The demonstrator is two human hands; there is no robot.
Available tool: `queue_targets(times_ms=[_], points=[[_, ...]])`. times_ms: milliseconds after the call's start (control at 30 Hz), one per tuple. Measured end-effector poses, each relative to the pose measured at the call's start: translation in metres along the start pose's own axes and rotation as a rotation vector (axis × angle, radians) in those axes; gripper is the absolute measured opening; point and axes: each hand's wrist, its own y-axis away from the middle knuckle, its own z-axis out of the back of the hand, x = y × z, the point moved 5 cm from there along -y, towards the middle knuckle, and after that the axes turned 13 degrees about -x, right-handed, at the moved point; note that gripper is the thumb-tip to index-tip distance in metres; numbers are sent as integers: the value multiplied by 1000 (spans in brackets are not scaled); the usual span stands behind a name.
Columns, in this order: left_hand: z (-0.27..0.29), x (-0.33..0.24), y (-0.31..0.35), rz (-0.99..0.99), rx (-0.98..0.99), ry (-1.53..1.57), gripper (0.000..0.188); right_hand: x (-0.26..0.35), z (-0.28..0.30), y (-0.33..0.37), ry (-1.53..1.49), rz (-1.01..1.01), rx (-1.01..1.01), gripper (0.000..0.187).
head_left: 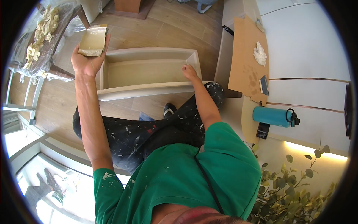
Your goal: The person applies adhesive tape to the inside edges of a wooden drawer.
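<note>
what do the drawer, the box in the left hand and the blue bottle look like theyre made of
Drawer: probably painted wood or board, matte pale beige, with flat panels. Box in the left hand: perhaps cardboard, dull, with uneven brownish edges and a beige coating inside. Blue bottle: likely coated metal, smooth with a soft sheen, though plastic is possible.

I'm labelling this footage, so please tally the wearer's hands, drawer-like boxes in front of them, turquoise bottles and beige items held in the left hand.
Left hand and right hand: 2
Drawer-like box: 1
Turquoise bottle: 1
Held beige item: 1
Total: 5
</note>
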Motion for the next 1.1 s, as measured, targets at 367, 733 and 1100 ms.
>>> queue_targets(times_ms=[367, 733, 1100], points=[[3, -2, -1, -13, 2, -6, 48, 4, -3, -3, 48, 1, -73, 37], [3, -1, 0, -9, -26, -13, 48, 0, -12, -6, 54, -18, -15, 38], [3, 0, 0, -10, -30, -19, 47, -6, -18, -8, 69, -71, 29, 44]])
